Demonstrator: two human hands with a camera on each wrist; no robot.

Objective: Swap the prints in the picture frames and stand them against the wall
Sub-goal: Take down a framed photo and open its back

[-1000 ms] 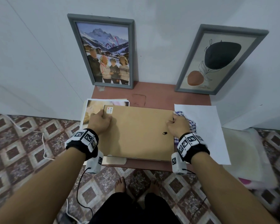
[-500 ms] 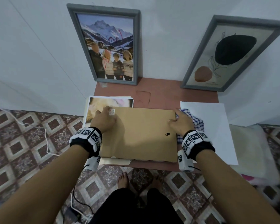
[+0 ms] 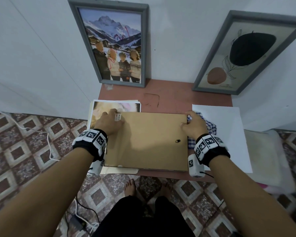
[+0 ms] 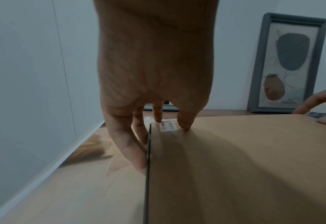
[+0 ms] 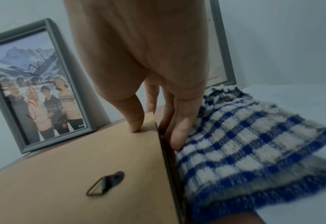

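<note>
A picture frame (image 3: 149, 139) lies face down on the red-brown table (image 3: 169, 98), brown backing up, with a small black hanger (image 5: 106, 183). My left hand (image 3: 109, 122) grips its far left corner beside a sticker (image 4: 167, 126), thumb on top and fingers (image 4: 137, 151) down the left edge. At the far right corner my right hand (image 3: 193, 124) grips it too, fingers (image 5: 179, 133) down the side. Against the wall stand a grey frame with a family snow photo (image 3: 114, 47) and a grey frame with an abstract print (image 3: 243, 53). A loose print (image 3: 116, 106) lies under my left hand.
A blue-and-white checked cloth (image 3: 210, 127) lies on a white sheet (image 3: 229, 127) right of the face-down frame. More paper (image 3: 120, 170) sticks out under the frame's near edge. A patterned tile floor with white cables (image 3: 48, 141) surrounds the small table.
My head has come closer to the table. Both hands have shifted slightly along the frame's sides toward its far corners. The frame still lies flat.
</note>
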